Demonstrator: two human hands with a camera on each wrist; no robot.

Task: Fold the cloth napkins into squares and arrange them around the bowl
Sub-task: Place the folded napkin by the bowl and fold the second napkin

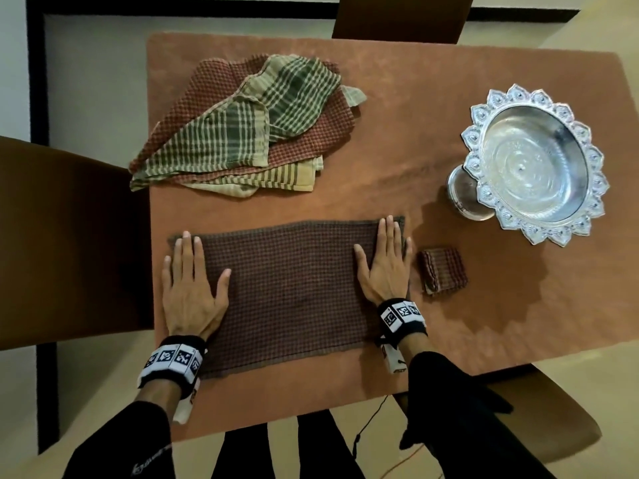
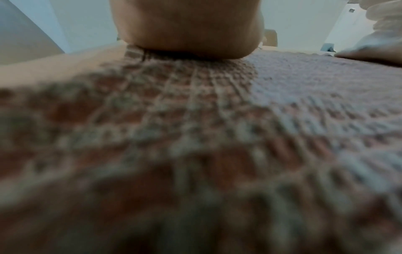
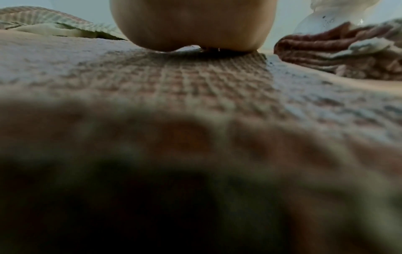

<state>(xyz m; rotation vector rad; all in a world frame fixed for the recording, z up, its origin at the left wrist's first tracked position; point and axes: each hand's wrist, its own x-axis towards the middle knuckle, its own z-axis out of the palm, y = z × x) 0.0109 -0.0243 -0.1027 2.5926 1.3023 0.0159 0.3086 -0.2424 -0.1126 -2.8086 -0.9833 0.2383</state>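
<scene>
A dark red checked napkin (image 1: 294, 292) lies as a flat rectangle near the table's front edge. My left hand (image 1: 190, 281) presses flat on its left end, fingers straight. My right hand (image 1: 385, 264) presses flat on its right end in the same way. The left wrist view shows the heel of the left hand (image 2: 189, 27) on the napkin (image 2: 195, 120), and the right wrist view shows the right hand (image 3: 193, 24) on the napkin (image 3: 174, 82). A small folded red napkin (image 1: 443, 270) (image 3: 339, 53) sits just right of it. The silver footed bowl (image 1: 534, 164) stands at the right.
A heap of unfolded napkins (image 1: 249, 122), green plaid and red check, lies at the table's back left. The brown table (image 1: 397, 133) has bare surface between heap and bowl. Chairs stand at the left (image 1: 69, 236), the far side (image 1: 401, 15) and the near right.
</scene>
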